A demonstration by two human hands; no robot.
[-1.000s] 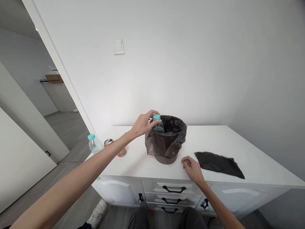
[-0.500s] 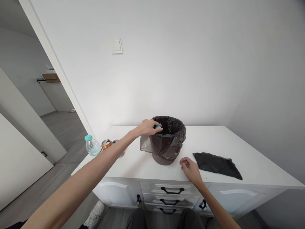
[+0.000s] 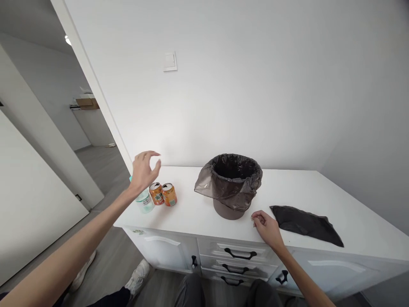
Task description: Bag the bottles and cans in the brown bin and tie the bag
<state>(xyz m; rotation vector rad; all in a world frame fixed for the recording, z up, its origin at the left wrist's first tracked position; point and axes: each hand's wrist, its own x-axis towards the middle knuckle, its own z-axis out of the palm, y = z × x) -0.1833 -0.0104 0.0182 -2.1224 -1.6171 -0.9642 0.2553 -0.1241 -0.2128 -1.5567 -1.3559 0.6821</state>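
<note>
My left hand (image 3: 145,170) is raised over the left end of the cabinet top, its thumb and fingers apart with nothing between them. Just below it stands a clear plastic bottle (image 3: 146,204), partly hidden by my wrist. Beside the bottle are two orange drink cans, a left can (image 3: 156,194) and a right can (image 3: 169,195), both upright. My right hand (image 3: 266,229) rests on the countertop with its fingers curled in and nothing visible in them. It lies between a brown trash bin (image 3: 228,210) lined with a dark bag (image 3: 231,189) and a folded black plastic bag (image 3: 305,224).
The white cabinet (image 3: 188,221) stands against a wall with a light switch (image 3: 170,62). Black handles (image 3: 240,254) mark its drawers. A doorway opens at the left, and another person's shoe (image 3: 139,275) is on the floor there.
My left hand has let go of a teal-capped item inside the bin and swung left above the bottle and cans. My right hand stays put on the countertop. The view has shifted left.
</note>
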